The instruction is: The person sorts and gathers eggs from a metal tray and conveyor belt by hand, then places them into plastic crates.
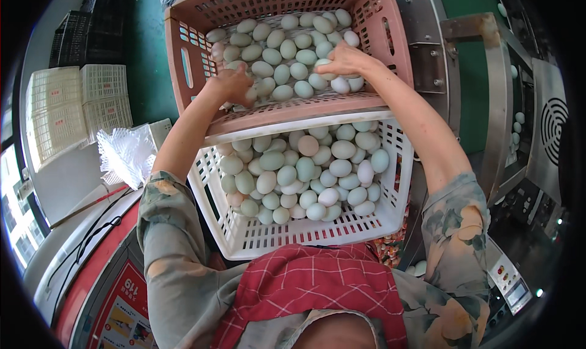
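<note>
Both my hands reach into a brown-pink plastic crate (287,118) holding many pale green and whitish eggs. At its left side, my left hand (232,85) has its fingers curled round a pale egg (251,94); the fingers are slightly blurred. My right hand (347,61) is bent over the eggs at the crate's right, closed on a pale egg (323,63) beside the thumb. More fingers of that hand are hidden underneath. Nearer to me, a white plastic basket (305,232) is filled with eggs in pale green, white and a few pinkish tones, including a brownish one (308,145).
White crates (107,99) are stacked at the left, with black crates (91,25) behind. Crumpled white netting (125,154) lies near my left arm. On the right stand a metal frame (488,86) and a vented metal panel (552,129), with a control panel (508,276) lower down.
</note>
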